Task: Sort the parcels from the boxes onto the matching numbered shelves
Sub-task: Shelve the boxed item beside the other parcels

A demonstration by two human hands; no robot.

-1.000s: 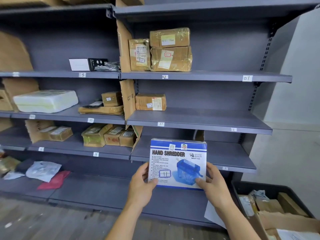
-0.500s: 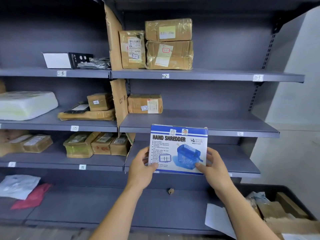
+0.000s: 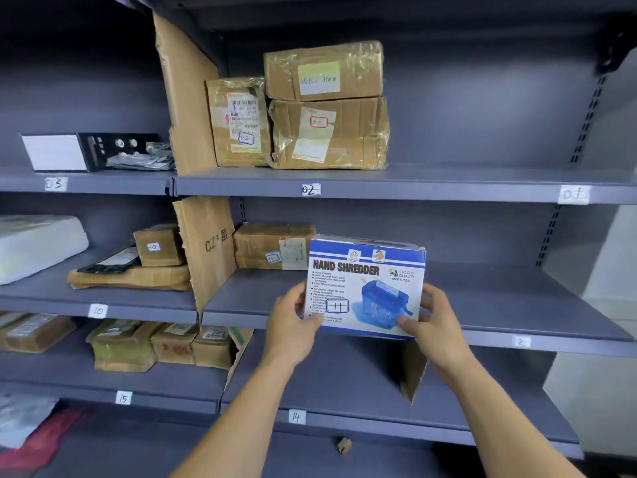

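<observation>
Both hands are on this one. The left hand (image 3: 293,326) pinches the lower-left corner with its thumb on the front, and the right hand (image 3: 437,322) grips the lower-right corner the same way. The box (image 3: 365,288) is upright, print facing out, with "11" penned in a little frame on the front. It's right at the front lip of the middle shelf (image 3: 499,298). Can't tell if its bottom is touching the lip yet.

The tag under it is hidden, but the brown parcel (image 3: 272,246) just behind and to the left has an 11 sticker. The 12 tag (image 3: 520,341) sits well off to the right, so I'd say this is the right bay.

To do it neatly, I'd lift the bottom clear of the lip and slide it straight back. Park it beside that parcel, not on it, keeping the 11 facing out. It should stay between the cardboard divider (image 3: 206,250) and the 12 tag. Any fingers behind the box should come out before it goes deep.

The 02 shelf (image 3: 448,177) above doesn't matter here.
</observation>
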